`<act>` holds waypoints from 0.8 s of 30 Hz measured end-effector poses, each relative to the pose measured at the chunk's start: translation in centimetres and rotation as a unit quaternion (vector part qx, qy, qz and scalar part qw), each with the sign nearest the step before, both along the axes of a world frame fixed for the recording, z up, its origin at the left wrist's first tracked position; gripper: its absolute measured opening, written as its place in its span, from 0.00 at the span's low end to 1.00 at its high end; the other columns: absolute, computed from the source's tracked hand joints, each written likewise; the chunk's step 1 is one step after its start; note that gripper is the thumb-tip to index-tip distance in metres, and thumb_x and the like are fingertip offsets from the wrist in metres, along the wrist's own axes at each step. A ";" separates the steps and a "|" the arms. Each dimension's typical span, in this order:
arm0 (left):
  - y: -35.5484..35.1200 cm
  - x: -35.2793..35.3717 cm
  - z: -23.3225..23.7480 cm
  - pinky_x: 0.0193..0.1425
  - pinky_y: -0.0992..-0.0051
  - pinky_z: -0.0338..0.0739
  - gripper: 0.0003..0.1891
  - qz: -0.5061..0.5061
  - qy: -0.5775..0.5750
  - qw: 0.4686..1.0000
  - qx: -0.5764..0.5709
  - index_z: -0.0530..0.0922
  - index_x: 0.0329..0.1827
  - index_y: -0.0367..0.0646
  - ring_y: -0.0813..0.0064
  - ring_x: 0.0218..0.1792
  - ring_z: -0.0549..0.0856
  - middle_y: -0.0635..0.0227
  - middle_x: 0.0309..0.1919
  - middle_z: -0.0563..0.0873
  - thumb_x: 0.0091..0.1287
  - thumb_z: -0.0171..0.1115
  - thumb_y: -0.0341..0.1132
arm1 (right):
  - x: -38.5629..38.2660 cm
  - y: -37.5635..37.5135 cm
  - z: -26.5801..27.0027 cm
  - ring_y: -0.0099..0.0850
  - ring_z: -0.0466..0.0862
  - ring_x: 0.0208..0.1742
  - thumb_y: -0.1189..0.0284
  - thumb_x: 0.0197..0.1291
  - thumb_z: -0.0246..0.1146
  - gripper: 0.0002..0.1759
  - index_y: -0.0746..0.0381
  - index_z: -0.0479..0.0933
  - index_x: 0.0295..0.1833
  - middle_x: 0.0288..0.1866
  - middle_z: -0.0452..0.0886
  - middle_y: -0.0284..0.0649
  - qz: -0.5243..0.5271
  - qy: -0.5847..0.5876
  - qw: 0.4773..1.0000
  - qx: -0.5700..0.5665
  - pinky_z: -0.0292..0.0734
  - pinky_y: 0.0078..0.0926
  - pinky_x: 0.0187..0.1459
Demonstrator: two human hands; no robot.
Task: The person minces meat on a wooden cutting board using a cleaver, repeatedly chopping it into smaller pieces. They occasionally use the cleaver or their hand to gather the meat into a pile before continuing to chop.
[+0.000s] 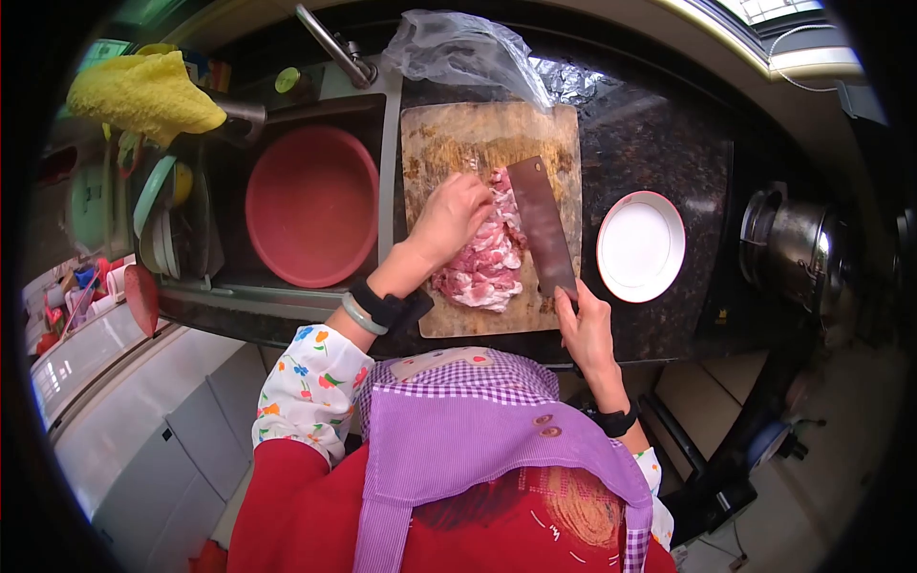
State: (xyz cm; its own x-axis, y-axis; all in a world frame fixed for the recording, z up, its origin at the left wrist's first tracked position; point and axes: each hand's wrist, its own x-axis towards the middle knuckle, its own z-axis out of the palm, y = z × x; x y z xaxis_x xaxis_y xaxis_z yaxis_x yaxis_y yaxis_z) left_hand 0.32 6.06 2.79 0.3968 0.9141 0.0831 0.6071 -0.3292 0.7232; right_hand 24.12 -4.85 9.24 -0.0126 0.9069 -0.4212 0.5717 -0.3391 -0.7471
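Note:
A wooden cutting board (449, 143) lies on the dark stone counter with a pile of sliced raw pork (482, 263) on it. My left hand (449, 218) presses down on the upper left part of the meat, fingers curled. My right hand (585, 327) grips the handle of a cleaver (543, 224); its broad blade lies along the right side of the meat, pointing away from me.
A white plate with a red rim (640, 245) sits right of the board. A red basin (312, 205) fills the sink on the left, under a faucet (330, 43). A clear plastic bag (468, 53) lies behind the board. A metal pot (798, 248) stands at far right.

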 end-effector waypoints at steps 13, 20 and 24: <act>-3.7 3.2 -0.2 0.55 0.62 0.76 0.20 0.179 -0.059 0.980 0.059 0.79 0.51 0.32 0.50 0.50 0.80 0.51 0.49 0.82 0.55 0.72 0.26 | -0.8 2.3 1.2 0.58 0.80 0.30 0.77 0.65 0.57 0.04 0.65 0.72 0.44 0.25 0.75 0.58 0.122 -0.075 0.988 0.058 0.73 0.48 0.30; -3.7 3.6 0.1 0.54 0.62 0.76 0.16 0.174 -0.044 0.982 0.061 0.81 0.48 0.32 0.51 0.49 0.80 0.53 0.46 0.82 0.55 0.70 0.24 | -1.2 1.7 1.1 0.60 0.80 0.31 0.77 0.65 0.57 0.06 0.66 0.71 0.46 0.23 0.76 0.60 0.130 -0.074 0.988 0.045 0.73 0.51 0.30; -3.7 3.6 0.1 0.52 0.62 0.77 0.13 0.168 -0.037 0.982 0.078 0.82 0.45 0.31 0.52 0.48 0.80 0.54 0.44 0.82 0.56 0.67 0.22 | -1.6 1.7 1.2 0.62 0.80 0.31 0.77 0.65 0.57 0.07 0.67 0.69 0.47 0.24 0.76 0.63 0.131 -0.062 0.989 0.005 0.73 0.54 0.31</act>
